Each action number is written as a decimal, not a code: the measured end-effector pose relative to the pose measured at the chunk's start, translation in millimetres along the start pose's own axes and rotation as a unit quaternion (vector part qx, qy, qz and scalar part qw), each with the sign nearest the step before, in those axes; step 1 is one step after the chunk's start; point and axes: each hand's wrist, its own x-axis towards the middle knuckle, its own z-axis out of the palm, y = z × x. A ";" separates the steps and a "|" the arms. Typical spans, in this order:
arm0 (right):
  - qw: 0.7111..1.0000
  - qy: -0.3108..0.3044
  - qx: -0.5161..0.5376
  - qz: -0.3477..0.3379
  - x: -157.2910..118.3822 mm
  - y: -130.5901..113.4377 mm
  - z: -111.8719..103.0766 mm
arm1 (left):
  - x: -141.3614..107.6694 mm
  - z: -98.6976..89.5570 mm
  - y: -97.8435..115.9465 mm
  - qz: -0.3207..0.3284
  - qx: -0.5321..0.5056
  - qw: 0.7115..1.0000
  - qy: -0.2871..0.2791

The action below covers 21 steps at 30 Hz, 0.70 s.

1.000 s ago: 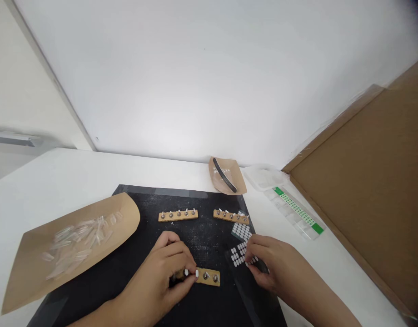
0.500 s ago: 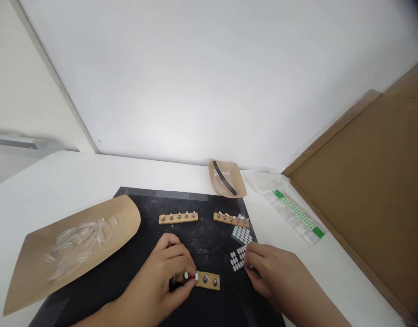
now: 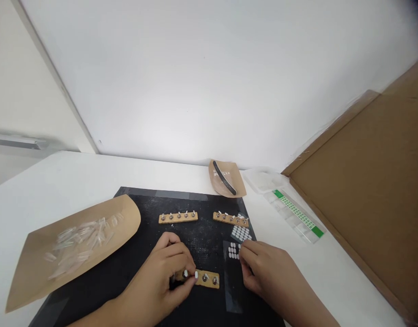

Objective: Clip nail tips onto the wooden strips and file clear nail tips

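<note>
My left hand [image 3: 166, 272] is curled around the left end of a short wooden strip [image 3: 213, 284] with small metal posts, on the black mat. White oval tabs [image 3: 196, 274] sit on posts at its thumb and fingertips; the strip's left end is partly hidden. To the right, my right hand [image 3: 263, 268] pinches the edge of a clear sheet with white oval stickers [image 3: 233, 250], whose lower part is bare. Just behind that lies another sheet of white ovals [image 3: 241, 234]. The right fingertips cover part of the held sheet.
Two more wooden strips [image 3: 178, 218] stand farther back. A paper tray [image 3: 25, 272] with clear nail tips is at left. Another paper tray [image 3: 241, 184] holds a curved black nail file [image 3: 224, 178]. A green-edged plastic pack [image 3: 299, 217] and a cardboard panel [image 3: 362, 181] are at right.
My right hand has shifted slightly left and up. The sticker sheet has turned, so its long clear part now shows below the stickers. My left hand has stayed nearly still.
</note>
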 end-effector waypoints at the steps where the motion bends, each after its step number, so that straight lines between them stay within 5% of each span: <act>1: 1.000 -0.003 0.006 0.001 0.5 -0.2 -0.6 | 0.3 0.0 -0.3 0.002 0.000 1.000 0.001; 10: 0.998 -0.016 0.050 0.020 3.2 -0.9 -11.5 | 4.2 -6.7 4.5 0.012 -0.004 0.999 -0.029; 17: 0.992 -0.022 0.114 0.045 6.1 -0.8 -18.2 | 2.4 -8.1 7.5 -0.050 0.011 0.998 -0.034; 21: 0.990 -0.012 0.134 0.042 5.6 2.7 -21.1 | 5.3 -13.2 11.1 0.018 0.039 0.999 0.015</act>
